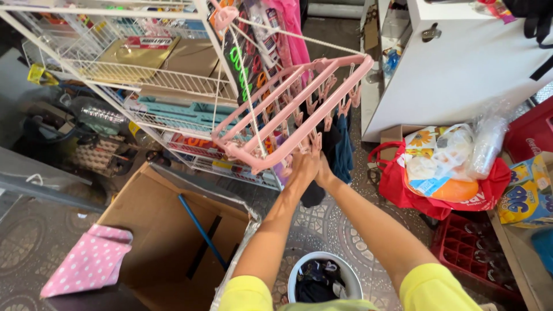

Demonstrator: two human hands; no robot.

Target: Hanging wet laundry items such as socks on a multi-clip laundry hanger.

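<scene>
Laundry bucket (351,276) below, both hands (314,167) pinching dark cloth (314,193) at pink peg hanger (299,109)

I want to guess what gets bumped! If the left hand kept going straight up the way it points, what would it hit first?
Most likely the pink clip hanger: the left hand already reaches its near edge, by the dangling clips. Depth is hard to judge, though.
</scene>
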